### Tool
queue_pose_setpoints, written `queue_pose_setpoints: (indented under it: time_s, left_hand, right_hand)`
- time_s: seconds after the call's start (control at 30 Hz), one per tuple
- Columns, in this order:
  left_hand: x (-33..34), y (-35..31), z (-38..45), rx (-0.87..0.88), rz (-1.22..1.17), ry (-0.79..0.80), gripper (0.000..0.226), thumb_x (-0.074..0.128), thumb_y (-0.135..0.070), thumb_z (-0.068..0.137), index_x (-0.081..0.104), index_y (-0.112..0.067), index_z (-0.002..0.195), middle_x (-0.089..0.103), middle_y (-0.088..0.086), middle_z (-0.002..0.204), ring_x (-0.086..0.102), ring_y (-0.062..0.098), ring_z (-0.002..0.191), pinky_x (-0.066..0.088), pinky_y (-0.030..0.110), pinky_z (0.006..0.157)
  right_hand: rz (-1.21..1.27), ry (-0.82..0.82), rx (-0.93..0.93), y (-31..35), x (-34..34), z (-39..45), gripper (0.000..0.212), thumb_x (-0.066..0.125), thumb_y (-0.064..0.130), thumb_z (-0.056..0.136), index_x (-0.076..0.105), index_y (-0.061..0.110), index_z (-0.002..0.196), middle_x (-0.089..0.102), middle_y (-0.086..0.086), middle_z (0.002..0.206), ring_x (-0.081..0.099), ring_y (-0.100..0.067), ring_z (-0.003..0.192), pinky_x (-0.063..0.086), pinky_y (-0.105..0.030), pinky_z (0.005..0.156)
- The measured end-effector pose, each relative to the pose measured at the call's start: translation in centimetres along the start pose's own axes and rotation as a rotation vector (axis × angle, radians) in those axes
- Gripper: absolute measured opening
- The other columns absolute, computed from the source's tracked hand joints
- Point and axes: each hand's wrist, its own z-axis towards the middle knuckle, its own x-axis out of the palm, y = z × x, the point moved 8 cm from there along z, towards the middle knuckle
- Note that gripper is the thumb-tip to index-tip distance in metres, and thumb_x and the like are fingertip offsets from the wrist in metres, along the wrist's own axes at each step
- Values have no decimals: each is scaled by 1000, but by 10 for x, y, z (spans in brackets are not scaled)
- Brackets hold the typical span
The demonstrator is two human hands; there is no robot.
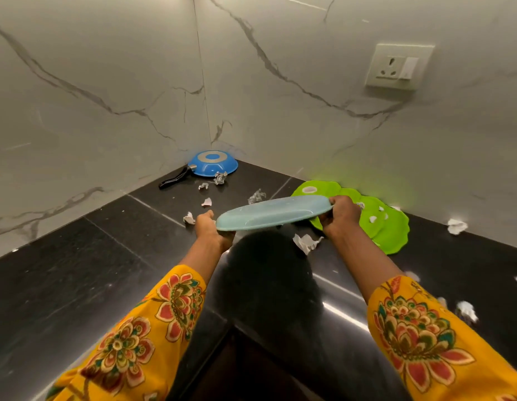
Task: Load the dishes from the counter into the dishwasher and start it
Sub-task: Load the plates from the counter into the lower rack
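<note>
left hand (212,230) and right hand (339,214) grip opposite rims of pale blue plate (273,212), held above black table (78,273) | green plates (390,227) at right edge | blue pan (212,163) overturned in far corner

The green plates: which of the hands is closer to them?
Right. The right hand holds the blue plate just beside the green plates; the left hand grips its far edge.

A plate (273,213) is held above the bench (78,270), the left hand (212,231) at its left edge, the right hand (341,214) at its right. Behind and right of the plate, more plates (387,227) lie overlapping on the bench. Behind and left, in the corner, a pan (212,163) lies upside down. Paper scraps (306,243) lie scattered around it.
</note>
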Motion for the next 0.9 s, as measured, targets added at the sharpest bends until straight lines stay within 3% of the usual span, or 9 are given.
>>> queue_pose_setpoints:
  time_s: [0.1,0.2,0.33,0.43,0.53,0.63,0.73,0.83,0.9]
  left_hand:
    - [-10,26,-31,-37,19,36,49,35,-31,99,33,-8,143,53,18,134,56,39,115,49,50,71]
    - [-27,58,-56,-60,40,-1,35,40,-30,98,48,-11,126,62,12,121,62,34,107,53,46,66]
    - [-50,97,-62,-29,154,-10,31,51,-21,89,58,-9,117,68,9,114,66,34,99,53,53,84]
    - [-50,129,-70,-40,235,45,35,54,-21,88,60,-7,119,67,12,116,65,35,102,51,54,88]
    - [-42,164,-100,-74,270,116,27,49,-21,93,58,-8,115,66,14,114,62,36,106,48,54,93]
    - [-36,199,-122,-115,325,189,28,46,-23,94,60,-8,113,66,16,114,62,37,103,46,57,94]
    - [-27,232,-146,-157,378,258,27,40,-27,98,60,-9,101,64,15,109,60,34,87,46,53,90]
    - [-16,266,-170,-183,406,320,29,36,-28,99,59,-9,100,63,16,111,58,33,82,45,50,85]
    - [-11,289,-187,-190,417,361,30,36,-27,99,59,-10,94,70,14,89,58,32,79,47,49,84]
  right_hand:
    - [-57,-10,3,5,-45,-28,23,41,-9,82,46,9,70,47,-12,68,50,-22,54,44,-27,49]
    - [-58,-37,21,9,-94,-58,20,39,-9,81,50,7,76,56,-16,81,56,-26,61,48,-34,59]
    - [-80,-118,-6,25,-161,-88,21,38,-11,81,51,5,76,56,-16,83,55,-28,62,48,-43,67]
    - [-143,-192,5,34,-210,-107,15,40,-6,79,53,3,79,58,-18,88,56,-30,64,49,-41,65]
    - [-145,-254,8,45,-253,-123,26,41,-4,81,55,6,100,58,-16,88,55,-29,63,49,-35,57]
    - [-149,-301,0,58,-293,-139,23,43,-2,83,57,6,100,58,-15,87,54,-26,60,45,-30,51]
    - [-152,-362,8,69,-335,-153,18,45,-1,82,59,2,92,59,-15,88,56,-27,64,48,-31,54]
    - [-134,-410,13,78,-378,-167,12,47,2,82,59,4,86,60,-14,89,56,-28,71,49,-36,63]
    - [-109,-456,3,85,-410,-175,19,49,3,82,61,5,95,61,-14,94,56,-30,76,48,-39,67]
